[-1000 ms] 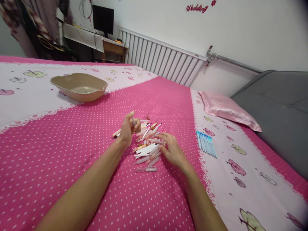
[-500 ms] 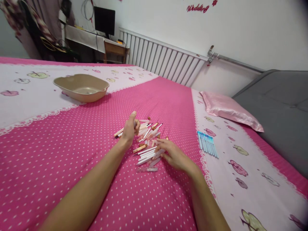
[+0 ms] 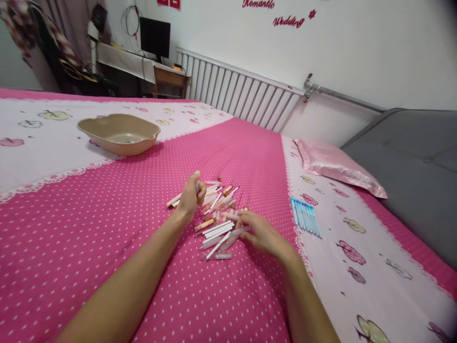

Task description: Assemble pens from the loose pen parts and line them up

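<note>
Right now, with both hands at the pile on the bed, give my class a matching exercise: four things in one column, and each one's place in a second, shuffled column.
Things
1. beige basin
2. row of blue pens
3. pink pillow
4. loose pile of pens

Places
A. between the left hand and the right hand
B. far left, on the pale part of the bedspread
C. right of the right hand, on the lace-edged strip
D. far right, beside the grey upholstery

Pairs: 1-B, 2-C, 3-D, 4-A
</note>
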The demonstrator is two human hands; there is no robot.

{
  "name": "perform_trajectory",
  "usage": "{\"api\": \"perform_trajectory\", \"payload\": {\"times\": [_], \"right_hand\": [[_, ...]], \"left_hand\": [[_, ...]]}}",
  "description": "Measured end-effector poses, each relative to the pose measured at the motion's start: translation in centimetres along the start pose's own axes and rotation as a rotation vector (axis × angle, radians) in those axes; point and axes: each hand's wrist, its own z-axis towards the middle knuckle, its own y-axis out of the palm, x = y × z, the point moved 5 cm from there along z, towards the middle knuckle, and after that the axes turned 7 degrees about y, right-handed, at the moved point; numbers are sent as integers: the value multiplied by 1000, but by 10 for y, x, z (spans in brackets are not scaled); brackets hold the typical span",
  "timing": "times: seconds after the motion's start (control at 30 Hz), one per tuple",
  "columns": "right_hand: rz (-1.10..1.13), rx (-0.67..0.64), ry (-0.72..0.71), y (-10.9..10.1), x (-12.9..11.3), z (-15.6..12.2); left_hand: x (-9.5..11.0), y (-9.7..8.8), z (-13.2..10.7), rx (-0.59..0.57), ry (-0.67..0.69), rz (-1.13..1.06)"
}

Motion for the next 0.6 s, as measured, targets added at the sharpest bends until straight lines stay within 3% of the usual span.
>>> {"api": "perform_trajectory", "payload": {"times": [0.37, 0.6], "right_hand": [[-33, 16, 42, 0, 4, 1], [-39, 92, 48, -6, -2, 1]], "left_hand": [[-9, -18, 8, 173, -2, 17], [-9, -23, 10, 184, 36, 5]]}}
